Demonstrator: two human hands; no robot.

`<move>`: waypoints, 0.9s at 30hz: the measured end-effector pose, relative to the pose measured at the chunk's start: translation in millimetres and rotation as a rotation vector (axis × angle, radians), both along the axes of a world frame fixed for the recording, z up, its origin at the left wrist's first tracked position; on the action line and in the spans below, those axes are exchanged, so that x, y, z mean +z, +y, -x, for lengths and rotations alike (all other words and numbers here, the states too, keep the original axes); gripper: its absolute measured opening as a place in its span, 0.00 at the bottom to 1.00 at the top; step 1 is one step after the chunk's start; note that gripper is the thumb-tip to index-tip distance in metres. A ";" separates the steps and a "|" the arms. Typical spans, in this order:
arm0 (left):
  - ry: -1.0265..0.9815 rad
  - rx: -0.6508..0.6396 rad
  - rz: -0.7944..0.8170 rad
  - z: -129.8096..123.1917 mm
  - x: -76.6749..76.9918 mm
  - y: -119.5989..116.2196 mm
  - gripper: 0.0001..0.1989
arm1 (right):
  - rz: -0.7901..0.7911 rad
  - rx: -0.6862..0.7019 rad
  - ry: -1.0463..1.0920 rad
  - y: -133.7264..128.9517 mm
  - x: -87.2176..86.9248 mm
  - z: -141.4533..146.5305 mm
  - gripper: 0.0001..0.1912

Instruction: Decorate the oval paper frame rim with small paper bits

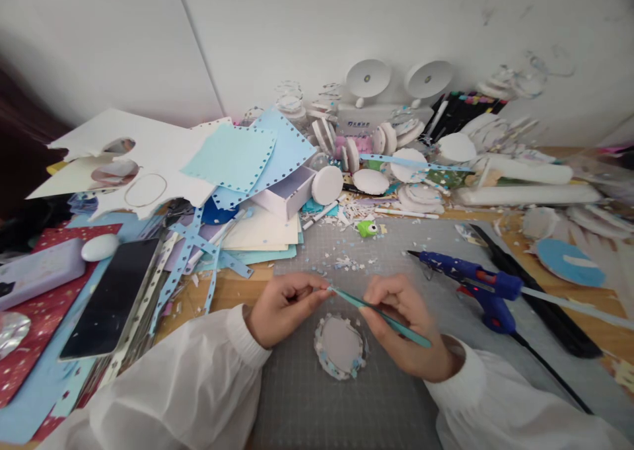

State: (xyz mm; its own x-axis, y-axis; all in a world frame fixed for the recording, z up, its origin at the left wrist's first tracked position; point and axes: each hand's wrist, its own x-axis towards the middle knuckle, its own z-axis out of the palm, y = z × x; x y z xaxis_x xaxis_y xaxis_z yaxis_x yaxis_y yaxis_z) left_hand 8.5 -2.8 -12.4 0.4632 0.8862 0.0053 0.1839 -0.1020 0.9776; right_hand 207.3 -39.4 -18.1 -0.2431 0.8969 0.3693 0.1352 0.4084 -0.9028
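Observation:
Between thumb and fingers, my right hand (403, 328) grips a pair of teal tweezers (396, 323), their tips pointing left. My left hand (292, 304) is closed in a pinch at the tweezer tips; what it pinches is too small to make out. Below both hands a round white paper disc (341, 345) lies on the grey cutting mat (307, 404), its rim trimmed with small white and pale blue pieces. Beyond the hands, tiny white and blue paper cut-outs (351, 263) are scattered on the mat.
A blue glue gun (465, 275) lies at right beside a long black tool (545, 298). On the left are a phone (111, 298), punched paper strips (181, 275) and paper sheets (232, 156). White discs (371, 182), an open box (284, 199) and a green clip (367, 228) stand behind.

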 end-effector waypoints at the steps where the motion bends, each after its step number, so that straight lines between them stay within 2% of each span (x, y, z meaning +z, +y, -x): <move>1: 0.000 0.001 0.003 0.0 -0.3 -0.1 0.19 | -0.009 0.002 0.002 -0.1 -0.3 -0.2 0.06; 12: -0.007 0.004 0.012 -0.9 -1.5 0.1 0.18 | 0.012 -0.002 0.059 0.0 0.0 -1.8 0.07; 22: -0.020 -0.002 -0.011 -0.4 -1.6 0.4 0.19 | -0.029 0.060 0.072 1.2 -1.2 -1.8 0.09; 27: -0.031 -0.008 -0.023 0.1 -3.1 -0.5 0.18 | -0.042 0.027 0.091 1.9 -0.1 -2.9 0.10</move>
State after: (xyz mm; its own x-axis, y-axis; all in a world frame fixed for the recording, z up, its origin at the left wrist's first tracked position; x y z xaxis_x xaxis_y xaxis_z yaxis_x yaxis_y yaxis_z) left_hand 8.4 -3.3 -15.6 0.4700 0.8818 0.0397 0.1527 -0.1255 0.9803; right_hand 210.1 -37.4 -18.3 -0.2308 0.8736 0.4285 0.0413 0.4488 -0.8927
